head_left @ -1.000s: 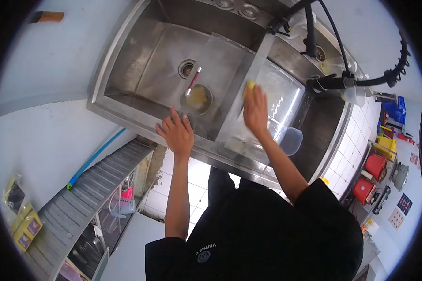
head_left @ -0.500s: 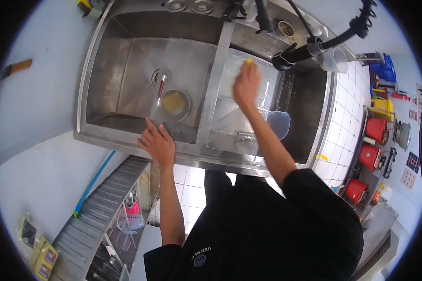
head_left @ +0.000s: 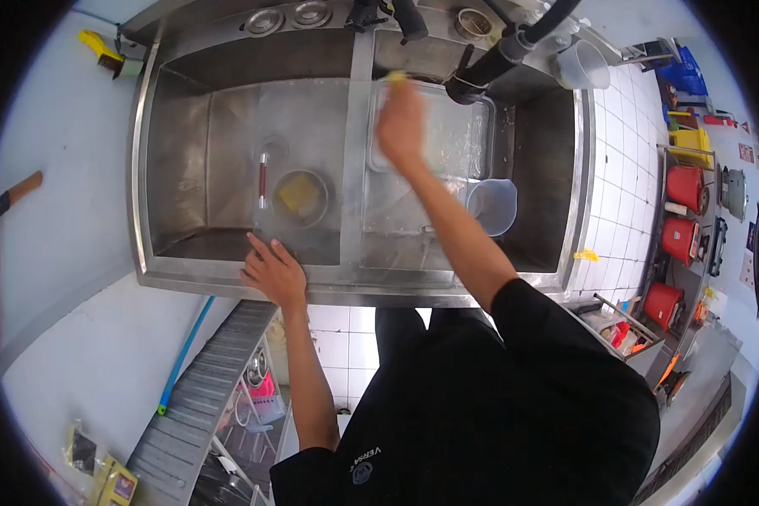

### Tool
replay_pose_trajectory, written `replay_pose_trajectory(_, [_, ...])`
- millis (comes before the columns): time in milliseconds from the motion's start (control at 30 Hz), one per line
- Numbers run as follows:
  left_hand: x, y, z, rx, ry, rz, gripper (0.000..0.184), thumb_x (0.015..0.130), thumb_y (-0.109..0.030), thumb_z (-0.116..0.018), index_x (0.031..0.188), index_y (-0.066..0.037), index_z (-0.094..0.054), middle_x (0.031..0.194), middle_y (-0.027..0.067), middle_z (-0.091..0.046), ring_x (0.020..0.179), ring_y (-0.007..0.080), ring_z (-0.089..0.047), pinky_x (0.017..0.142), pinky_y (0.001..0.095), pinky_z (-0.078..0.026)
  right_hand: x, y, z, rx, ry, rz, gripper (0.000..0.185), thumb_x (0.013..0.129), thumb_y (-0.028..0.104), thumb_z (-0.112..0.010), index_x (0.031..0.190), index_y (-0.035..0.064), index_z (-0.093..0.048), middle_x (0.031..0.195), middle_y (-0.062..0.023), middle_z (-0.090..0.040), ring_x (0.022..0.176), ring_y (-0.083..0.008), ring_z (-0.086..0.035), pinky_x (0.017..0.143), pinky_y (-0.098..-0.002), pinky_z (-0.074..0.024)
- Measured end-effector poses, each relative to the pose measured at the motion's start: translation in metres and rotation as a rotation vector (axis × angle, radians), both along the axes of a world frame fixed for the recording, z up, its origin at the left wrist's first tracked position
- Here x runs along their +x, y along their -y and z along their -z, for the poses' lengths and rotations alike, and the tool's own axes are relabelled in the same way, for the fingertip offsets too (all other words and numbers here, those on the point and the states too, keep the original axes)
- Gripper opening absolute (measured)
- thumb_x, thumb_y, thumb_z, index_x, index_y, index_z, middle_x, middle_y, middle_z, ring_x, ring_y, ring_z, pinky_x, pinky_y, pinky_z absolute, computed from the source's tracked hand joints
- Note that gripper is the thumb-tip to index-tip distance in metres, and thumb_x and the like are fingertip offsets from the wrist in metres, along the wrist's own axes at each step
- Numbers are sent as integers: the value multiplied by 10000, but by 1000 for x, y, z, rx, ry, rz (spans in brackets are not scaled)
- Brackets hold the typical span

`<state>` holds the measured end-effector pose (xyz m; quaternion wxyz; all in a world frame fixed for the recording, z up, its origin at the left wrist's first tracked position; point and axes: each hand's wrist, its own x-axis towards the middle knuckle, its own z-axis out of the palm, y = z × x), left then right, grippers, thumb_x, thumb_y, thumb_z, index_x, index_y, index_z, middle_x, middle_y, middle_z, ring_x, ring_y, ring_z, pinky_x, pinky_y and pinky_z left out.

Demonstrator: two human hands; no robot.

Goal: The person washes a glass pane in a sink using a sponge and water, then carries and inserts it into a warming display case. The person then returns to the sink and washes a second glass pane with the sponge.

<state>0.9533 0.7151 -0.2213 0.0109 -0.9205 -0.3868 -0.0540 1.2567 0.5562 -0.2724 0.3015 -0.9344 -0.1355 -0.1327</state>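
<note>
My right hand (head_left: 401,126), blurred by motion, is closed on a small yellow sponge (head_left: 396,77) near the back of the right basin. Only the sponge's tip shows beyond my fingers. Beside that hand a clear rectangular plastic tray (head_left: 460,126) lies in the basin, wet on its surface. A translucent plastic jug (head_left: 502,208) stands by my right forearm. My left hand (head_left: 274,270) rests with fingers spread on the front rim of the steel sink (head_left: 219,271). In the left basin are a round bowl (head_left: 326,201) with a yellow block (head_left: 297,196) in it and a slim red-and-silver tool (head_left: 263,180).
A black faucet (head_left: 489,72) reaches over the right basin. A clear container (head_left: 584,66) stands at the back right corner, and a small metal strainer cup (head_left: 473,24) sits on the back ledge. A ribbed metal shelf (head_left: 215,363) adjoins the sink at lower left.
My right hand has moved with the sponge toward the back and the divider. The camera view has shifted. My left hand stays on the front rim.
</note>
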Motion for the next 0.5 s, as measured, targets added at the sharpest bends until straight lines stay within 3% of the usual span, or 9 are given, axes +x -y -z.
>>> replay_pose_trajectory(67, [-3,1,-2,-16,-9,5,549,1055,-380,-372,1495,-52,-387,1172,162,-554,1145,342,-499,1111,591,-262,-67,-39,2,-42,-23,-301,480,921,101,-473,1378,-44,-488,1440,-259,-467,1362,-415,-410,1155,-523,-287])
replay_pose_trajectory(133, [1,0,-2,-18,-2,14,550,1054,-379,-376,1495,-52,-386,1172,162,-555,1137,344,-504,1111,592,-264,-122,-11,-40,-78,-20,-629,476,936,84,-459,1396,-35,-481,1451,-283,-450,1387,-423,-391,1162,-550,-269])
replay_pose_trajectory(200, [0,-1,2,-6,2,5,550,1052,-378,-380,1493,-49,-389,1169,164,-555,1126,346,-509,1109,592,-268,-130,51,-30,-25,-63,-545,474,942,82,-473,1404,-24,-480,1444,-303,-447,1388,-439,-385,1156,-565,-268])
replay_pose_trajectory(267, [2,-2,1,12,14,14,549,1059,-382,-371,1493,-47,-398,1186,170,-556,1125,345,-510,1088,559,-286,-90,101,-21,-275,-30,-249,484,912,84,-511,1384,-20,-483,1409,-273,-470,1311,-456,-432,1115,-553,-316])
replay_pose_trajectory(333, [-8,0,-2,11,-16,23,551,1063,-384,-362,1495,-43,-397,1199,175,-554,1129,349,-507,1084,544,-289,-38,88,-44,-244,97,-35,490,925,93,-482,1385,-73,-453,1397,-294,-470,1270,-481,-441,1088,-559,-311])
replay_pose_trajectory(433, [1,-1,2,1,-6,2,552,1058,-381,-366,1493,-42,-394,1194,173,-549,1136,351,-500,1101,565,-272,-5,3,1,34,167,-112,450,905,76,-511,1336,-53,-497,1360,-269,-506,1300,-436,-454,1091,-536,-348])
replay_pose_trajectory(500, [-1,-1,2,-27,22,5,547,1045,-375,-395,1483,-48,-410,1164,162,-547,1135,342,-497,1110,598,-263,-60,-54,-8,-172,108,-337,436,906,99,-494,1322,-28,-526,1421,-259,-468,1346,-412,-431,1139,-526,-323])
